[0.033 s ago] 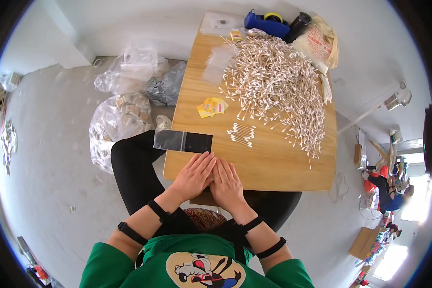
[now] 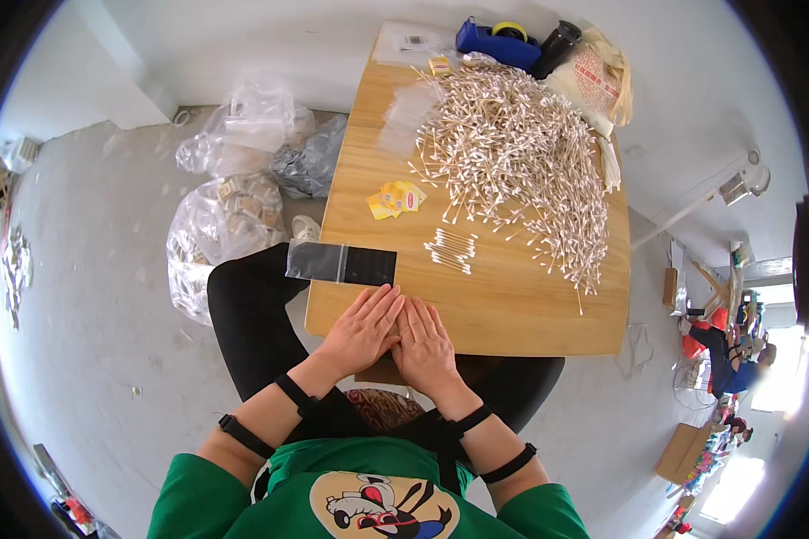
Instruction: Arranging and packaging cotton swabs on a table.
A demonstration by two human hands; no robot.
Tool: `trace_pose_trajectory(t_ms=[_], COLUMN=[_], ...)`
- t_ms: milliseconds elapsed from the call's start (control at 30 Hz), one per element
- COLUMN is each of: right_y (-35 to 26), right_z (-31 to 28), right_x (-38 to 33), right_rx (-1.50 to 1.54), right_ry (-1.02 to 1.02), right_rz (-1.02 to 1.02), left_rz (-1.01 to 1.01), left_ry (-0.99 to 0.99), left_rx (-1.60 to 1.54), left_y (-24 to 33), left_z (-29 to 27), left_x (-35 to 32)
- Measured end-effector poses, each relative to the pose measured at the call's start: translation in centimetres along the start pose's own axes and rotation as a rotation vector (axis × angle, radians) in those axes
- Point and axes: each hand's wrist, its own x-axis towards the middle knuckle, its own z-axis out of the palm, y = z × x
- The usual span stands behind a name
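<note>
Both my hands lie flat at the near edge of the wooden table (image 2: 512,319), fingers stretched forward and nothing in them. My left hand (image 2: 363,329) is beside my right hand (image 2: 423,341), their inner sides touching. Just beyond my left fingertips lies a clear zip bag (image 2: 319,262), partly over the table's left edge, with a black panel (image 2: 369,266) at its right end. Farther in, a small row of cotton swabs (image 2: 451,251) is laid out. Left of it are several yellow cards (image 2: 395,199). A large heap of loose cotton swabs (image 2: 521,153) covers the table's far right.
Clear flat bags (image 2: 409,117) lie left of the heap. Behind it stand a blue tape dispenser (image 2: 494,43), a dark bottle (image 2: 557,49) and a cloth bag (image 2: 593,79). Stuffed plastic bags (image 2: 229,225) sit on the floor at left. Another person (image 2: 733,364) is far off at right.
</note>
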Motion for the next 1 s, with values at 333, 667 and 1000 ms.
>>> trace_pose_trajectory(t_ms=[333, 667, 1000], right_y=[1.2, 2.0, 2.1], right_z=[1.1, 2.2, 2.3], right_x=[-2.2, -3.0, -2.7], right_rx=[-0.120, -0.172, -0.173], right_ry=[0.019, 0.159, 0.163], right_rz=[-0.107, -0.205, -0.213], left_rz=[0.116, 0.154, -0.332], left_ry=[-0.031, -0.002, 0.265], left_rx=[0.215, 0.270, -0.323], left_y=[0.7, 0.5, 6.0], left_z=[0.6, 2.4, 1.2], left_x=[-0.7, -1.8, -4.2])
